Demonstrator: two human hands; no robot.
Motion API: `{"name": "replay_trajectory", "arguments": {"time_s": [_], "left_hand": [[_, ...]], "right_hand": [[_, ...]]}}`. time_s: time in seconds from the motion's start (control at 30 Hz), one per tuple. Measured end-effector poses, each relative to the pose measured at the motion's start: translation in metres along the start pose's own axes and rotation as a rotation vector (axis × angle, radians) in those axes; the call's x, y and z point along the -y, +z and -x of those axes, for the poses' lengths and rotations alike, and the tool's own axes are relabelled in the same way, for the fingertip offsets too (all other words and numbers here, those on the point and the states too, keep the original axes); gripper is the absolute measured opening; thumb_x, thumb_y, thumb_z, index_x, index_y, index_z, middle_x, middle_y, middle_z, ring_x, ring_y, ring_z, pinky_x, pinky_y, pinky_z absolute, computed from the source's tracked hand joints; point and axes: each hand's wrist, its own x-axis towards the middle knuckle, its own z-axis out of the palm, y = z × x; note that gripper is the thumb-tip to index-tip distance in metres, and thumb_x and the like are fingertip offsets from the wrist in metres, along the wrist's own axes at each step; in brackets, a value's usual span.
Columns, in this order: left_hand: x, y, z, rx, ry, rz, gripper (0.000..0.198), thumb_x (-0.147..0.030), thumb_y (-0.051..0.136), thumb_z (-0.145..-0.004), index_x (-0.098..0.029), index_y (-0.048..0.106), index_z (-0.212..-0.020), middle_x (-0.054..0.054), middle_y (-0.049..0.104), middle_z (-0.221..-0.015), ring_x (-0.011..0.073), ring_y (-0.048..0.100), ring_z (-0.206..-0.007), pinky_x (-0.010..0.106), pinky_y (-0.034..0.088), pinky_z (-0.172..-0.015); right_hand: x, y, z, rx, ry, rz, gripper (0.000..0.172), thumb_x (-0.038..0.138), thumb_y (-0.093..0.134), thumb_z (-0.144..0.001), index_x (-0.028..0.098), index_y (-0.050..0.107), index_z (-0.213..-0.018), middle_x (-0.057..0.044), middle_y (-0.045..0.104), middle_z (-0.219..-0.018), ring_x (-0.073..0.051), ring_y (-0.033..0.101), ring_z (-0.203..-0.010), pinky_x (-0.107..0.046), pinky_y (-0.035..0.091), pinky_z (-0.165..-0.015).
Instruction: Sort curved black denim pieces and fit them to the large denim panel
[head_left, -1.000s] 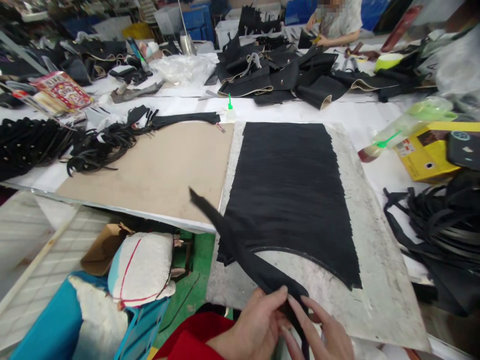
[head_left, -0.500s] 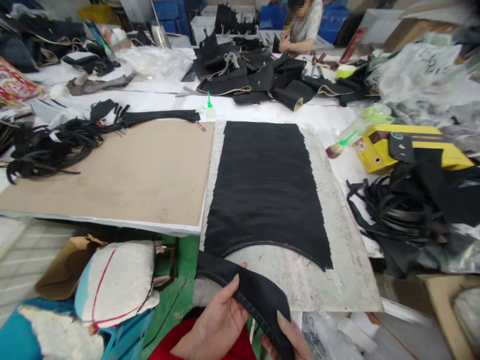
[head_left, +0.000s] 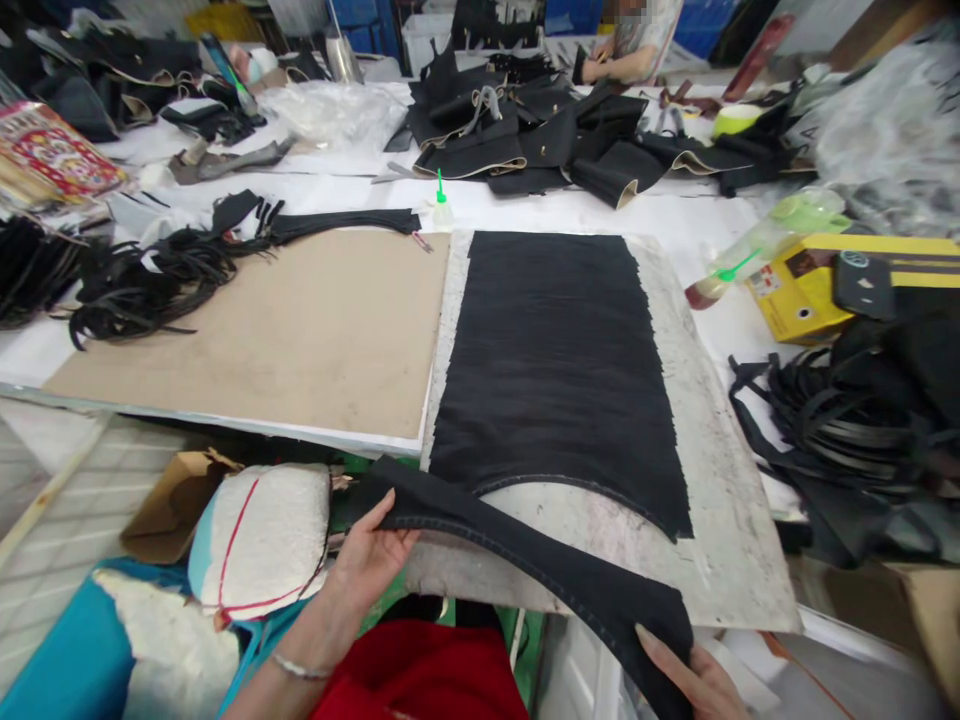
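A curved black strip with a stitched-looking lower edge (head_left: 525, 545) stretches between my hands, above the near edge of a pale, stained board (head_left: 739, 560). My left hand (head_left: 375, 550) grips its left end, thumb on top and fingers beneath. At the lower right, my right hand (head_left: 694, 675) pinches the other end, partly cut off by the picture's edge. Beyond the strip, overlapping black pieces (head_left: 555, 350) lie on the board in a layered sheet with jagged sides and a curved near edge.
Left of the board is a tan panel (head_left: 330, 340) with black strips (head_left: 165, 270) heaped on it. A yellow box (head_left: 802, 300) and coiled black strips (head_left: 832, 410) lie on the right. A green-tipped bottle (head_left: 442, 205) stands behind. Across the table, a person (head_left: 637, 50) works beside black pieces (head_left: 540, 140).
My hands have moved apart, left hand to the left and right hand to the right. The black strip, bent before, is now drawn out lengthwise. The view has shifted slightly.
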Motion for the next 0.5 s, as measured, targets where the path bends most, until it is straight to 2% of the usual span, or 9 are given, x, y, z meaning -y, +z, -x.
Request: {"name": "replay_trajectory", "arguments": {"time_s": [0.17, 0.3, 0.5], "left_hand": [[-0.008, -0.007, -0.002, -0.062, 0.039, -0.209, 0.025, -0.007, 0.062, -0.079, -0.016, 0.061, -0.102, 0.005, 0.072, -0.091, 0.0147, 0.070, -0.070, 0.025, 0.059, -0.066], [-0.004, -0.010, -0.011, -0.030, 0.113, -0.449, 0.032, -0.002, 0.071, -0.067, -0.017, 0.063, -0.094, 0.003, 0.072, -0.092, 0.0129, 0.068, -0.069, 0.023, 0.057, -0.064], [0.010, 0.009, -0.014, 0.094, 0.225, -0.662, 0.043, -0.020, 0.085, -0.055, -0.017, 0.065, -0.093, 0.001, 0.071, -0.091, 0.0139, 0.066, -0.079, 0.021, 0.054, -0.068]], "right_hand": [[0.011, -0.022, -0.029, -0.018, -0.188, 0.124, 0.056, 0.046, 0.083, -0.055, 0.017, 0.070, -0.101, -0.008, 0.073, -0.098, -0.031, 0.064, -0.101, -0.035, 0.056, -0.081], [0.045, -0.037, -0.043, -0.007, -0.402, 0.305, 0.054, 0.050, 0.078, -0.061, 0.018, 0.071, -0.103, -0.008, 0.073, -0.101, -0.032, 0.064, -0.099, -0.039, 0.056, -0.084], [0.097, -0.052, -0.069, -0.043, -0.603, 0.529, 0.054, 0.054, 0.071, -0.067, 0.016, 0.070, -0.106, -0.008, 0.074, -0.091, -0.032, 0.065, -0.094, -0.040, 0.056, -0.080]]}}
